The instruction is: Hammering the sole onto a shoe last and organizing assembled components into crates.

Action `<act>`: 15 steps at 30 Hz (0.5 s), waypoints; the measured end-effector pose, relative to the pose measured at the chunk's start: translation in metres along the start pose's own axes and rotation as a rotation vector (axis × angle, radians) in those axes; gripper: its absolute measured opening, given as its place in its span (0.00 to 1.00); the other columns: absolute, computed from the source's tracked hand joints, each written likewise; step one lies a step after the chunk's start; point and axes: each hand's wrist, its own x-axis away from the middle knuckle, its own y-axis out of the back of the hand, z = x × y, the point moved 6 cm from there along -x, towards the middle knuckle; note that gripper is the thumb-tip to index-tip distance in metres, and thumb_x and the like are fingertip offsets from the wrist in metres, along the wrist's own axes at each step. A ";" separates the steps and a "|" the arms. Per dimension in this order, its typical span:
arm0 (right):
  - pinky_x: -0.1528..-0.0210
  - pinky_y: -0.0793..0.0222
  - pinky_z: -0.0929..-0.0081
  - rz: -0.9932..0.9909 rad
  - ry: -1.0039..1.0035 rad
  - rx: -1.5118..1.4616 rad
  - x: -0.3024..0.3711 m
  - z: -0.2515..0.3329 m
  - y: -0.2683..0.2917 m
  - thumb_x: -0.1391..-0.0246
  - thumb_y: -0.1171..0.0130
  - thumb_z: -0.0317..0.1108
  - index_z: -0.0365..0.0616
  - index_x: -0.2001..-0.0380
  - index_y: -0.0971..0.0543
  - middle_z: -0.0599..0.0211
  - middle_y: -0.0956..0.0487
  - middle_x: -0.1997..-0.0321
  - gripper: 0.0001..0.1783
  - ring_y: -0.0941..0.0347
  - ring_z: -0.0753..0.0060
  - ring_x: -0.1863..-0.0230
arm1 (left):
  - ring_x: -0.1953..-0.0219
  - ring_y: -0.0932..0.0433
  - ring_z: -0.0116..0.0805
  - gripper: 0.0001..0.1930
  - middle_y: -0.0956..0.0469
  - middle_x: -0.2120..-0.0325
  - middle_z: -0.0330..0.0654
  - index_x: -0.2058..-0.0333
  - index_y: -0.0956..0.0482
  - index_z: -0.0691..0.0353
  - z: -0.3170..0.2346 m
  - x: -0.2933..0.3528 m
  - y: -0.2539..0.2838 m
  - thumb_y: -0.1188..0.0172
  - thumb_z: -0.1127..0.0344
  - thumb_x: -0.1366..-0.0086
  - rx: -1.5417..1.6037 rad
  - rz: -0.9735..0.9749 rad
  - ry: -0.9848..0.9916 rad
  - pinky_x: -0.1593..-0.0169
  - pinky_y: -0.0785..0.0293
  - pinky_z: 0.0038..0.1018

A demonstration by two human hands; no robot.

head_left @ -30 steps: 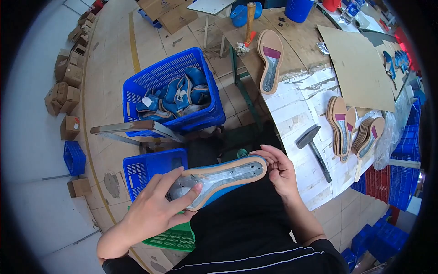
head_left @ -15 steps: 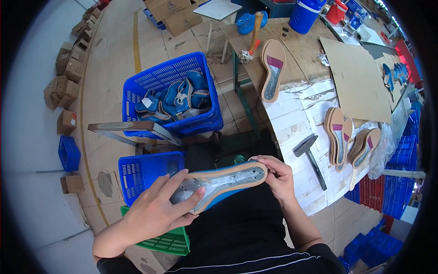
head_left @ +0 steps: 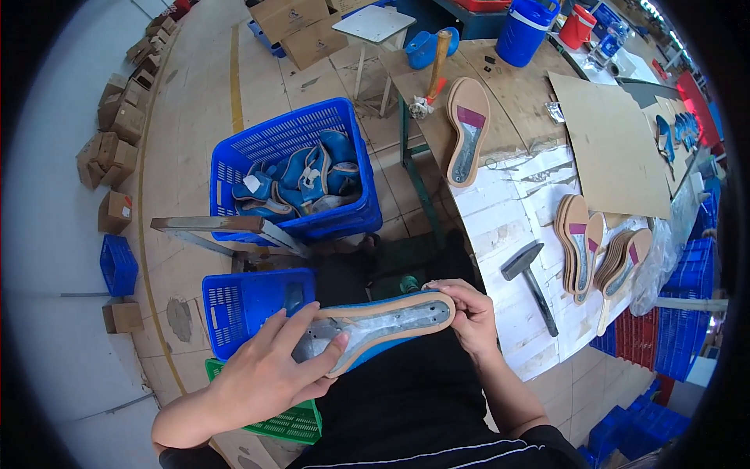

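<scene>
Here — left hand (head_left: 269, 366) splayed, right hand (head_left: 470, 315) pinching — each grip clamps the shoe (head_left: 384, 327).

Upturned blue shoe (head_left: 386, 329), tan-rimmed underneath, heel rightward

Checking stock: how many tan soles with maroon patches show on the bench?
4: one tan, maroon-patched sole beyond the dark-headed hammer, plus left sole, middle sole and right sole clustered to its right. Stacked layers may hide more.
</scene>
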 end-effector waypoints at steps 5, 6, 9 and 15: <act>0.28 0.30 0.57 -0.022 -0.018 -0.177 -0.003 0.003 -0.005 0.27 0.38 0.43 0.42 0.34 0.21 0.49 0.20 0.40 0.25 0.23 0.52 0.33 | 0.49 0.19 0.59 0.33 0.29 0.36 0.63 0.38 0.17 0.42 -0.001 -0.001 0.003 0.19 0.55 0.44 -0.041 -0.036 0.004 0.48 0.13 0.44; 0.28 0.30 0.57 -0.027 -0.017 -0.178 -0.002 0.003 -0.006 0.27 0.38 0.43 0.42 0.34 0.21 0.49 0.20 0.40 0.25 0.23 0.52 0.33 | 0.49 0.19 0.59 0.33 0.29 0.36 0.63 0.38 0.17 0.42 0.000 -0.001 0.002 0.19 0.55 0.44 -0.042 -0.033 0.001 0.48 0.13 0.44; 0.34 0.26 0.62 -0.005 0.028 -0.043 -0.005 0.007 -0.006 0.28 0.39 0.56 0.40 0.33 0.21 0.51 0.19 0.37 0.34 0.21 0.56 0.36 | 0.47 0.19 0.58 0.34 0.28 0.38 0.61 0.39 0.16 0.42 0.000 -0.001 0.001 0.18 0.56 0.45 0.000 -0.046 0.010 0.48 0.13 0.42; 0.32 0.26 0.61 0.061 -0.107 -0.269 -0.017 0.003 -0.001 0.32 0.32 0.43 0.40 0.46 0.12 0.51 0.20 0.42 0.20 0.22 0.55 0.37 | 0.47 0.18 0.56 0.33 0.27 0.39 0.59 0.39 0.15 0.41 -0.004 -0.003 0.003 0.17 0.57 0.47 -0.028 -0.071 0.023 0.50 0.13 0.41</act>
